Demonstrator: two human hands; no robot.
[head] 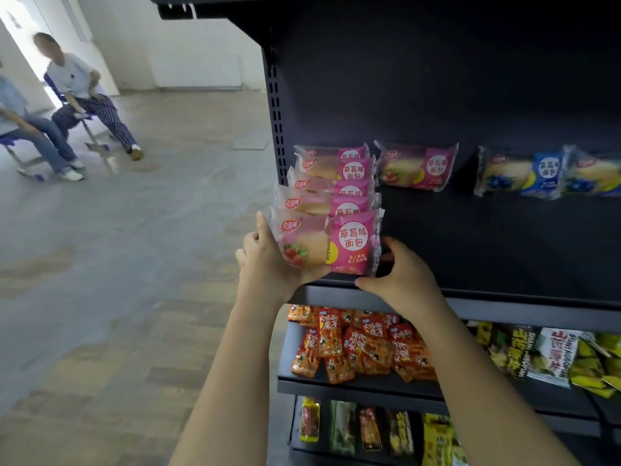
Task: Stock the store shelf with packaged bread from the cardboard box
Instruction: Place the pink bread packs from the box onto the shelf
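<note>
Dark shelf (pixel 504 250), part-stocked, much left bare: pink bread row (pixel 336 183) at nine o'clock, front packet (pixel 336 245) held by left grip (pixel 265 264), right grip (pixel 403 277) slack alongside.

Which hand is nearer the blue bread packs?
Right. The right hand sits below-left of the blue bread packs; the left hand, gripping the front pink pack, is farther left.
</note>
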